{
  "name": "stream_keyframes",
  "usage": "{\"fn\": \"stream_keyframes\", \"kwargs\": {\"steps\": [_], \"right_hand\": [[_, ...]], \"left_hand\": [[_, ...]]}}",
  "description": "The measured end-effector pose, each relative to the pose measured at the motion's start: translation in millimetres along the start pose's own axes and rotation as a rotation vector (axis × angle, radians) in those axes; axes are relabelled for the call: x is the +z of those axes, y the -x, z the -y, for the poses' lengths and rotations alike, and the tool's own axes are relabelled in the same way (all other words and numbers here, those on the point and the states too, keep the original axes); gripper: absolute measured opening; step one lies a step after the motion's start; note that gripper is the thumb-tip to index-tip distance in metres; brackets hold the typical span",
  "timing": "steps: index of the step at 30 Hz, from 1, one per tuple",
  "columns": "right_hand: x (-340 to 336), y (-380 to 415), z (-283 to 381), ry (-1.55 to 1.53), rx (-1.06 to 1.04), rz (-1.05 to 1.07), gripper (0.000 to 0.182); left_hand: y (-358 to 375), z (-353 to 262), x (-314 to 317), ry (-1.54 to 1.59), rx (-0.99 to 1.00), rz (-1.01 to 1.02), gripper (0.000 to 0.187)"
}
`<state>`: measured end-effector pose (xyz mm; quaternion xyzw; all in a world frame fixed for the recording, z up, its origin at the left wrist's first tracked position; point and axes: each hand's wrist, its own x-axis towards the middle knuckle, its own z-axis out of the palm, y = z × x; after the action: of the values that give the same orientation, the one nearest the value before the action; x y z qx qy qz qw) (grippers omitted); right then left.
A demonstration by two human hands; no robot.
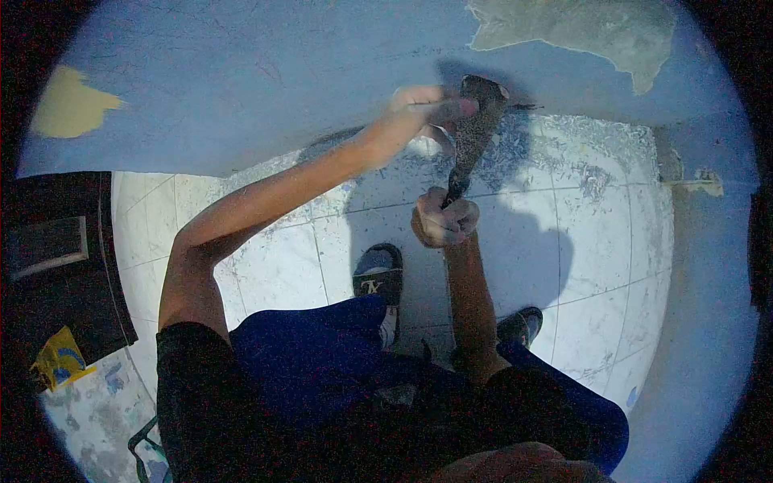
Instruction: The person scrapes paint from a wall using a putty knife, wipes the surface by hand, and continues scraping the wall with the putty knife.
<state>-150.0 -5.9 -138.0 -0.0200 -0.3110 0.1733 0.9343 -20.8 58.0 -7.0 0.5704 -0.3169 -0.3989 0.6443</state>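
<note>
My right hand (444,219) is closed around the narrow handle of a dark, speckled tool (477,129), which widens towards its upper end near the blue wall (322,64). My left hand (431,113) is at the tool's wide end, its fingers smeared by motion. Whether those fingers grip the tool or only touch it cannot be made out. Below the tool, flakes and dust (592,181) lie scattered over the white floor tiles along the wall's base.
Grey (580,32) and yellowish (74,103) patches mark the wall. Another blue wall (713,266) rises at the right. My sandalled feet (378,278) stand on the tiles. At the left are a dark wooden piece (60,302) and a yellow packet (63,360).
</note>
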Motion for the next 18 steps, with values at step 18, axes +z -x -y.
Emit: {"fn": "stream_keyframes", "kwargs": {"steps": [18], "right_hand": [[35,-21,52,1.354,-0.522,-1.491,0.03]], "left_hand": [[-95,19,39,0.522,-0.19,0.006,0.052]]}}
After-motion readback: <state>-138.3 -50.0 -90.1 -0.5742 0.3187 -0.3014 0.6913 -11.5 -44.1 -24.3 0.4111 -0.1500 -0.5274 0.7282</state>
